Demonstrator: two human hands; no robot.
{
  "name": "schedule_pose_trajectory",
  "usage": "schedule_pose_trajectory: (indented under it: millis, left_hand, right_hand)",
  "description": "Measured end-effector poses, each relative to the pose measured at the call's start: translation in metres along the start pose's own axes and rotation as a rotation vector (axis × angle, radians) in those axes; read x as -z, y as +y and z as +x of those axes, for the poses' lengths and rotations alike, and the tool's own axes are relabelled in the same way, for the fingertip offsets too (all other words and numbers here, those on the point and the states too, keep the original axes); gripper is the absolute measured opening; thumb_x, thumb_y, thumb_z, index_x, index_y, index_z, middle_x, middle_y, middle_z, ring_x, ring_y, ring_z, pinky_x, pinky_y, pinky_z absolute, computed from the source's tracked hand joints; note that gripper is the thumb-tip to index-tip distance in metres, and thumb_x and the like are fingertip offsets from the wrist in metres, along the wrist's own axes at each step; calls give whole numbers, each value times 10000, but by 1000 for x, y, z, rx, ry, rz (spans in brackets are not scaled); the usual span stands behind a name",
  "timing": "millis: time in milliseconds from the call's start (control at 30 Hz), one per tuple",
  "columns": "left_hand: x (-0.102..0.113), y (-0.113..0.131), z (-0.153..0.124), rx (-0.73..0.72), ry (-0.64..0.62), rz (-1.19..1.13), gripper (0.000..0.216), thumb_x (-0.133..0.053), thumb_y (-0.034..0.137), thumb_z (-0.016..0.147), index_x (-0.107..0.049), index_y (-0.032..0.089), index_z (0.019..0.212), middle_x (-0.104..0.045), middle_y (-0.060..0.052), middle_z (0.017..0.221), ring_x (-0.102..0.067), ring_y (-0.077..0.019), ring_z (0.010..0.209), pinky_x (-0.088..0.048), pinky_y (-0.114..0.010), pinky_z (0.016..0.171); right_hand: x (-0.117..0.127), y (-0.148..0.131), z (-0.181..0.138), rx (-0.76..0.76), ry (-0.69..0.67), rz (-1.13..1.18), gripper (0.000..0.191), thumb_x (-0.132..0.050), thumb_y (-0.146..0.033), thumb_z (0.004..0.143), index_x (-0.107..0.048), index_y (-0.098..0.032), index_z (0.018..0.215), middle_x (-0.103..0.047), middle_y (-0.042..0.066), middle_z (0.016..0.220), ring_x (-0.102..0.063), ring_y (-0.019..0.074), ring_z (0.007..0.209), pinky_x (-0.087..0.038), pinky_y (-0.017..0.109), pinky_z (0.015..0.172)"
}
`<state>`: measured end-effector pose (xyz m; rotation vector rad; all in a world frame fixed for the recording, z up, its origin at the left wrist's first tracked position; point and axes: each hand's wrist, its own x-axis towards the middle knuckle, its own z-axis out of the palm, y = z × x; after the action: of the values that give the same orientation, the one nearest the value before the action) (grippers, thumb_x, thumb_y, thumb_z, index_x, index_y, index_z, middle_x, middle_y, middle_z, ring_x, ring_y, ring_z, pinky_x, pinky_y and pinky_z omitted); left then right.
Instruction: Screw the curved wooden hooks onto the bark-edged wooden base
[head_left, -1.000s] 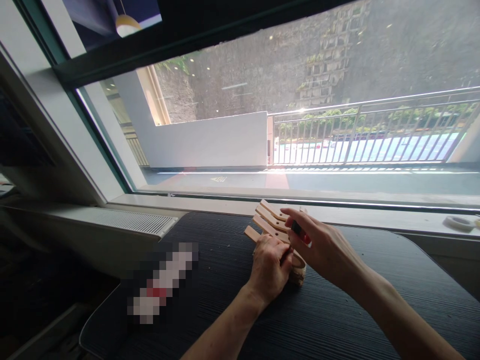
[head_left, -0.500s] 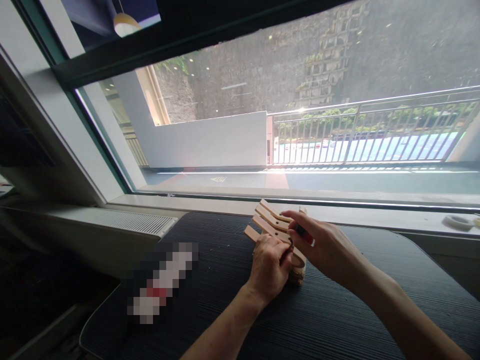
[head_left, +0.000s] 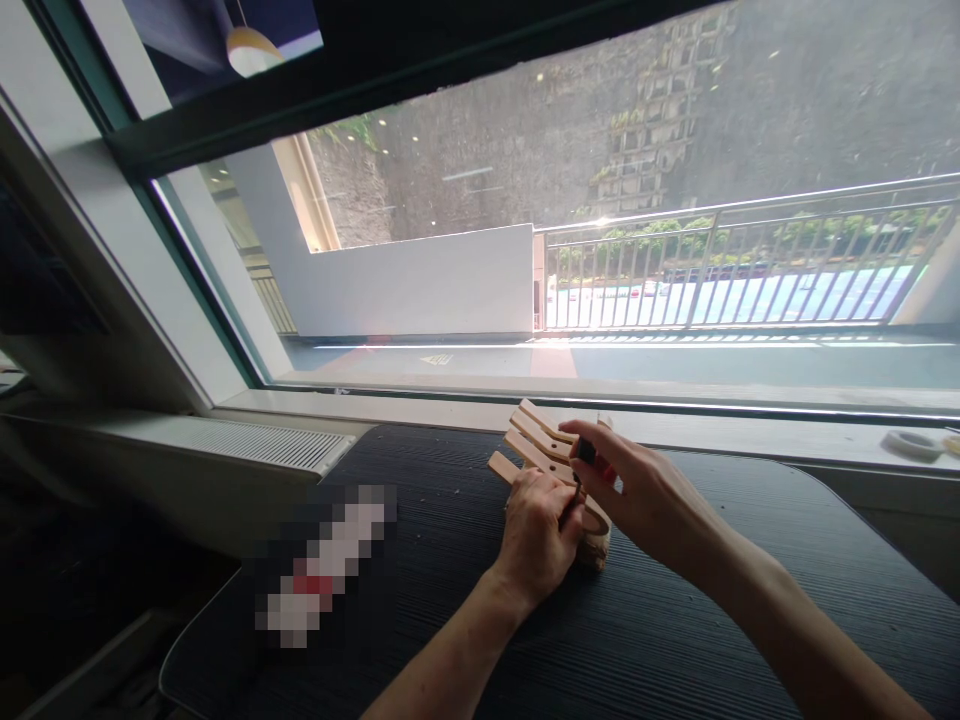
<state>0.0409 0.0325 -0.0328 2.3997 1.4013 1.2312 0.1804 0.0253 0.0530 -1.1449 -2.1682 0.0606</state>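
Observation:
My right hand (head_left: 626,470) curls its fingers round a screwdriver (head_left: 587,452) with a black and red handle. The thin dark shaft points down toward my left hand (head_left: 536,525), which is closed over the near end of a wooden piece with a row of slats. Several pale, bent wooden slats (head_left: 536,450) with small dark holes fan out toward the window. Below them lies a rough-edged piece of wood (head_left: 594,550) with bark on its side. The screwdriver's tip and whatever my left fingertips pinch are hidden.
The dark, wood-grained table (head_left: 450,580) has rounded corners. A blurred-out item (head_left: 326,570) lies on its left side. Beyond the table runs a window sill (head_left: 420,412), with a roll of tape (head_left: 913,445) at the right. A white vented cover (head_left: 247,438) stands at the left.
My right hand has shifted slightly left and turned a little, so more of the screwdriver's black part shows. My left hand and the wooden slats have stayed in place.

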Motion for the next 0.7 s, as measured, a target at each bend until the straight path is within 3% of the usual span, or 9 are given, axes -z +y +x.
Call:
schedule_pose_trajectory:
  millis: [267, 467, 700]
  left_hand:
    - [0, -1, 0, 1, 2, -4, 106, -527, 186, 825, -631, 196, 834, -622, -31, 883, -525, -196, 909, -398, -359, 884]
    - [-1, -1, -1, 4, -5, -2, 108, -527, 190, 825, -632, 200, 843, -620, -30, 873, -521, -197, 907, -405, -357, 870]
    - [0, 0, -1, 7, -1, 12, 105, -534, 200, 821, -636, 204, 846, -620, -40, 892, -524, -209, 916, -411, -369, 874]
  right_hand:
    - [-7, 1, 0, -35, 57, -121, 270, -498, -319, 861, -535, -232, 1114, -683, 24, 807, -607, 149, 600, -402, 233, 505]
    - [1, 1, -1, -7, 16, -16, 392, -467, -215, 849, -476, -264, 1238, -671, 24, 979, -605, 116, 637, -451, 225, 575]
    - [-5, 1, 1, -20, 4, -22, 384, -462, -243, 863, -468, -241, 1248, -677, 27, 904, -608, 141, 676, -448, 237, 585]
